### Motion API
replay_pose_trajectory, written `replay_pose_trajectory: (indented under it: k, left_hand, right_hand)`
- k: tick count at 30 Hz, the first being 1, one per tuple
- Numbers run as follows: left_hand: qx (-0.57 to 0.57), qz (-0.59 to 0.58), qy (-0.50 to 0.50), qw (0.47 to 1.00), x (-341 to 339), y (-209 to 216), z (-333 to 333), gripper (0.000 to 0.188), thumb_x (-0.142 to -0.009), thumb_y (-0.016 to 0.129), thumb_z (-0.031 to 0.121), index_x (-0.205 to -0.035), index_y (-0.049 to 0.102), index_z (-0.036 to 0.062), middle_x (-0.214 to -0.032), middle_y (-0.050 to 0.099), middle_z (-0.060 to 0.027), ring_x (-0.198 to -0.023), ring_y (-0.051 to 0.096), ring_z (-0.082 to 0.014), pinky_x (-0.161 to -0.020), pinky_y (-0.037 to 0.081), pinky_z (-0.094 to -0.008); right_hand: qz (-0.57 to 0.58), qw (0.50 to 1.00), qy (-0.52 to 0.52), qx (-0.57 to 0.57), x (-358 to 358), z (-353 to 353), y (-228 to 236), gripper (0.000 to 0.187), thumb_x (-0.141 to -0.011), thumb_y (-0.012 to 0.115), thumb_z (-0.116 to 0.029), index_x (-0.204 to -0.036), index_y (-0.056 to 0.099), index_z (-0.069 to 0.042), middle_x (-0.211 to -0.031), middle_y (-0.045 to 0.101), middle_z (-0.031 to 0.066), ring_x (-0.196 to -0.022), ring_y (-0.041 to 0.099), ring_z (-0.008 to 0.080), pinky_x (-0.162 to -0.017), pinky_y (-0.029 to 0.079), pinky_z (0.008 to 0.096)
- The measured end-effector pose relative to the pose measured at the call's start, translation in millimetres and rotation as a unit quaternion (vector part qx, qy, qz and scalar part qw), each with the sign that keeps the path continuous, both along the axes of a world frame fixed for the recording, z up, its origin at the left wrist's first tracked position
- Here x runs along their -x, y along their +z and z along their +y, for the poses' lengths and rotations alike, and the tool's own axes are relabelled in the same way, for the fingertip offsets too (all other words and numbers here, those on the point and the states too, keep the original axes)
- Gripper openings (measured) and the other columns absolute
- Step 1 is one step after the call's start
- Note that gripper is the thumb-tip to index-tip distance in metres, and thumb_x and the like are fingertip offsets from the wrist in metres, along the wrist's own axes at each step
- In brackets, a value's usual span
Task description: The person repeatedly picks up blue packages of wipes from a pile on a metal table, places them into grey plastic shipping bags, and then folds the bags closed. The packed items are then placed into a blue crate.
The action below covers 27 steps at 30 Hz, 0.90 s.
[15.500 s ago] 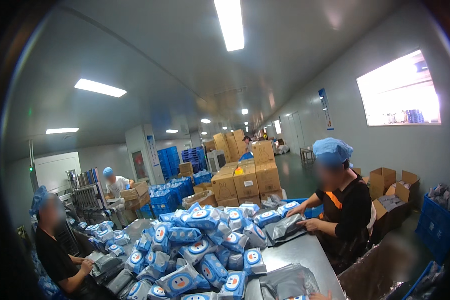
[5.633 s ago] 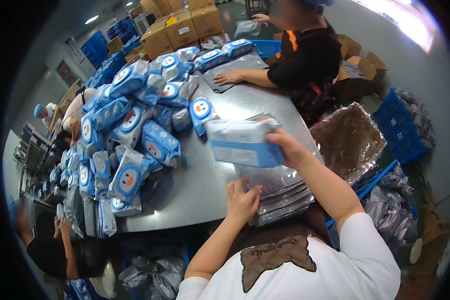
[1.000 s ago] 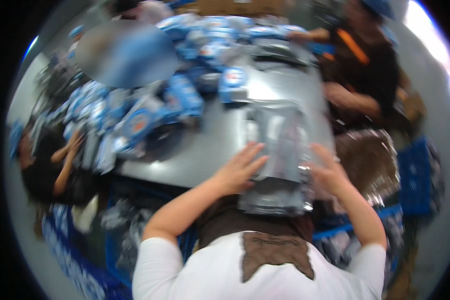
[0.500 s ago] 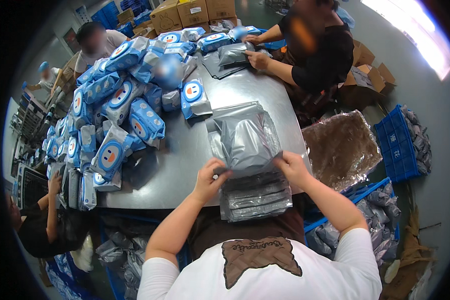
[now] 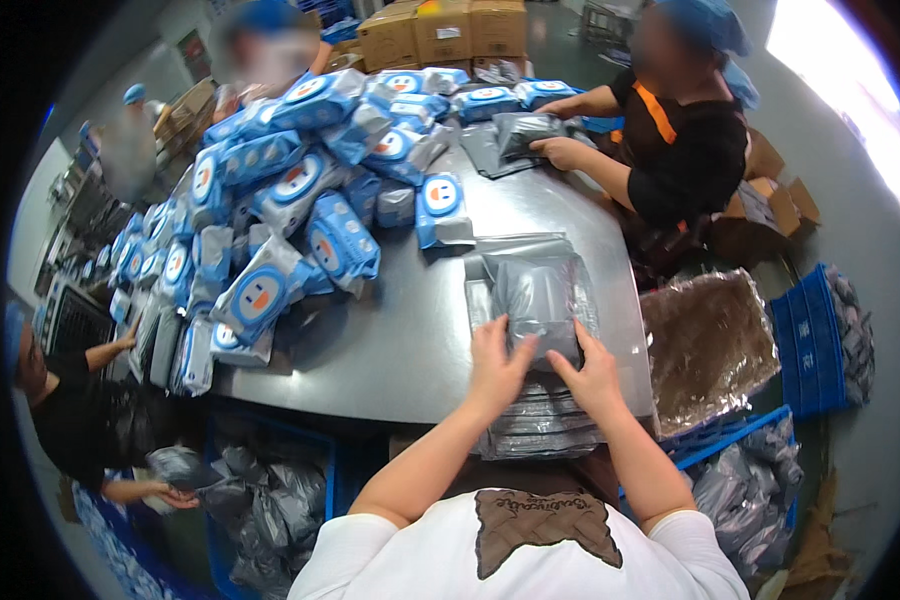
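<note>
Both hands are at a filled grey plastic mailing bag (image 5: pixel 536 298) that bulges over a stack of flat grey bags (image 5: pixel 540 425) at the table's near edge. My left hand (image 5: pixel 500 365) grips its near left side, thumb pointing inward across the plastic. On the opposite side, my right hand (image 5: pixel 588 372) grips it the same way, with the thumb on top. The bag's near end looks folded between the thumbs. What fills it is hidden.
A big heap of blue-and-white wipes packs (image 5: pixel 300 185) covers the metal table's (image 5: pixel 400 345) left side. Across at the right, a co-worker's hands (image 5: pixel 565 150) handle another grey bag. Blue crates (image 5: pixel 330 480) of filled bags and a film-lined carton (image 5: pixel 710 345) stand around.
My hands have come closer together, from holding the bag's near corners out to gripping its sides. The bag's near end has been drawn in. At far left, a co-worker's hand now holds a grey bag over a crate.
</note>
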<state>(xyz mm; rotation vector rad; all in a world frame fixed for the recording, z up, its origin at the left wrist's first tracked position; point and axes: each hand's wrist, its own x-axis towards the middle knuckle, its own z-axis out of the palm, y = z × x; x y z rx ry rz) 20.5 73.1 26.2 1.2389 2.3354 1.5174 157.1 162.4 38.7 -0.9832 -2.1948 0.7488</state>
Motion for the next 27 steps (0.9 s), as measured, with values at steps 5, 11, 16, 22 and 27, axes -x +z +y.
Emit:
replay_pose_trajectory:
  k: [5, 11, 16, 22, 27]
  left_hand:
    - [-0.006, -0.226, -0.127, 0.966, 9, -5, 3, 0.087, -0.083, 0.066, 0.048, -0.136, 0.031, -0.0118, -0.137, 0.035, -0.0309, -0.122, 0.041, -0.0377, -0.106, 0.028, -0.0392]
    - [-0.199, -0.72, -0.062, 0.662, 21, 33, -148, 0.063, -0.081, 0.07, 0.041, -0.134, 0.039, 0.0261, -0.131, 0.045, 0.0022, -0.124, 0.037, -0.0177, -0.093, 0.036, -0.0477]
    - [-0.459, -0.535, 0.28, 0.652, 38, 21, -280, 0.033, -0.084, 0.066, 0.04, -0.108, 0.056, 0.02, -0.104, 0.059, 0.002, -0.095, 0.053, -0.0159, -0.075, 0.042, -0.0294]
    - [-0.451, -0.452, 0.594, 0.489, 68, -79, -334, 0.08, -0.083, 0.063, 0.055, -0.14, 0.028, 0.0121, -0.146, 0.023, -0.0156, -0.135, 0.027, -0.0322, -0.11, 0.03, -0.0424]
    - [-0.266, -0.227, 0.429, 0.833, 169, -49, -271, 0.059, -0.086, 0.068, 0.024, -0.134, 0.037, 0.0058, -0.133, 0.04, -0.0096, -0.122, 0.039, -0.0208, -0.099, 0.036, -0.0391]
  right_hand:
    - [0.113, 0.983, 0.047, 0.138, 9, -21, 25, 0.051, -0.082, 0.067, -0.013, -0.126, 0.051, 0.006, -0.121, 0.058, 0.0244, -0.113, 0.057, 0.0338, -0.095, 0.044, 0.0364]
    - [0.099, 0.893, 0.434, 0.06, 5, -76, 75, 0.051, -0.079, 0.066, -0.013, -0.127, 0.053, 0.0, -0.131, 0.053, 0.0185, -0.125, 0.048, 0.0335, -0.105, 0.036, 0.0395]
    - [0.152, 0.943, 0.031, 0.294, -111, -70, -1, 0.02, -0.095, 0.047, -0.007, -0.108, 0.058, 0.003, -0.097, 0.065, 0.0128, -0.088, 0.062, 0.0197, -0.086, 0.048, 0.0311]
    - [-0.032, 0.908, -0.202, 0.366, -236, -100, -188, 0.021, -0.094, 0.053, -0.018, -0.104, 0.063, -0.002, -0.098, 0.065, 0.0118, -0.091, 0.062, 0.0174, -0.083, 0.049, 0.0288]
    - [-0.081, 0.905, -0.181, 0.375, -217, -95, -198, 0.021, -0.093, 0.054, -0.019, -0.102, 0.064, -0.003, -0.097, 0.065, 0.011, -0.091, 0.062, 0.0171, -0.082, 0.049, 0.0287]
